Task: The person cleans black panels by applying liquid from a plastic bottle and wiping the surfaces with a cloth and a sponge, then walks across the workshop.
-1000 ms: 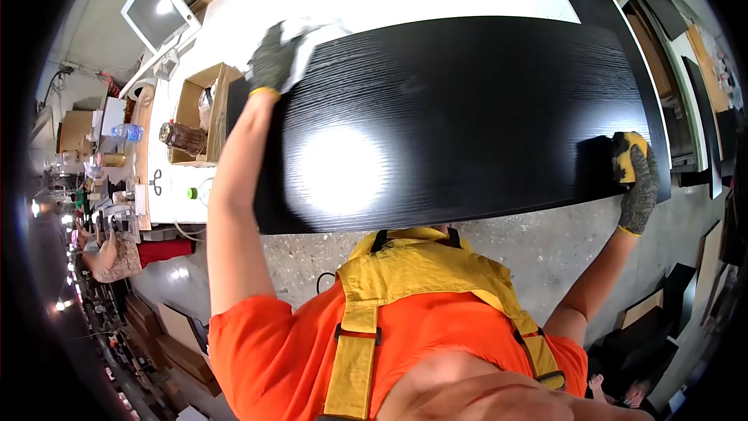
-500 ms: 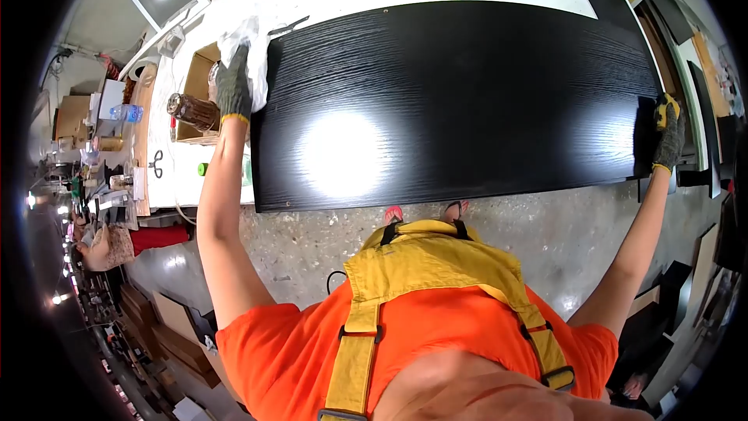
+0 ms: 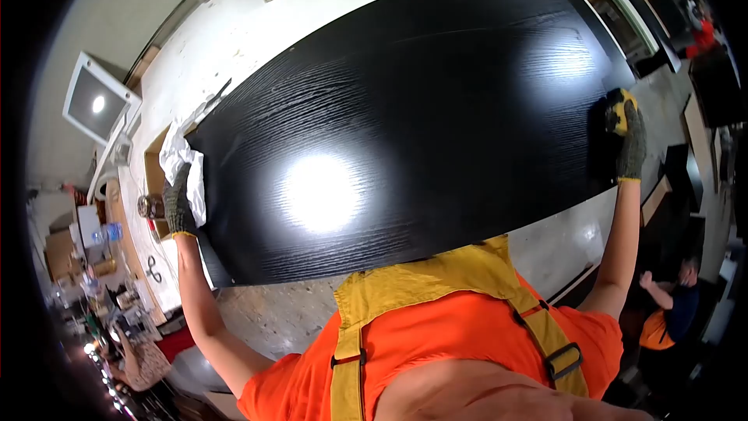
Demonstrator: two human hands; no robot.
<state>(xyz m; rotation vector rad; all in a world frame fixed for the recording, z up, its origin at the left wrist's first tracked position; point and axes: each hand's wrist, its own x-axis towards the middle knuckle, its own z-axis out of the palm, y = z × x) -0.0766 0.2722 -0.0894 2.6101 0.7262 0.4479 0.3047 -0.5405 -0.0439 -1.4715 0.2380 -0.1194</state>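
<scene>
A large black wood-grain board (image 3: 436,140) spans the view between my two hands. My left hand (image 3: 179,199), in a dark knitted glove, is closed at the board's left end, with a crumpled white cloth or sheet (image 3: 181,157) bunched at its fingers. At the right end, my right hand (image 3: 633,148), gloved too, closes around a yellow-and-black tool that looks like a tape measure (image 3: 621,111), pressed against the board's edge. The fingertips of both hands are partly hidden. The board's near edge overlaps the top of my yellow apron (image 3: 421,273).
Beneath the board is a white worktable (image 3: 234,47). Beyond my left hand are a cardboard box (image 3: 156,160), a brown jar (image 3: 150,206), scissors (image 3: 153,270) and a monitor (image 3: 97,97). One person (image 3: 674,304) is at the right, another (image 3: 144,362) at lower left.
The view has turned and leaned closer. The board, with both hands at its ends, has come nearer my body and now covers my feet and the top of the apron.
</scene>
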